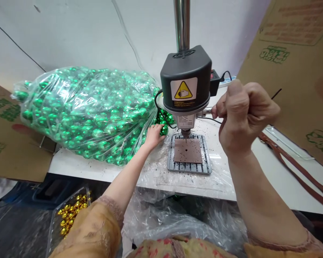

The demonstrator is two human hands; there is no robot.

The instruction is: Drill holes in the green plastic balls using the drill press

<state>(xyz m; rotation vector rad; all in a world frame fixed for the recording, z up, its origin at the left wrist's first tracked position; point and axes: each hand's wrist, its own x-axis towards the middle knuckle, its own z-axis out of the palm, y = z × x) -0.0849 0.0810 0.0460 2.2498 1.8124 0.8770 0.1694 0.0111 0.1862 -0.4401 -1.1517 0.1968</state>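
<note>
Green shiny balls [91, 111] in plastic bag on desk [271, 186], left of drill press [187, 93]. Left hand [154, 136] at bag mouth, fingers curled around one ball. Right hand [242, 114] fisted on feed lever. Best keep lever up until ball sits centred on brown pad [187, 150].

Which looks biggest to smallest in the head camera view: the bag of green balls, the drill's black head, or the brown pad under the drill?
1. Bag of green balls, by far the largest.
2. Drill's black head.
3. Brown pad, smallest.
</note>
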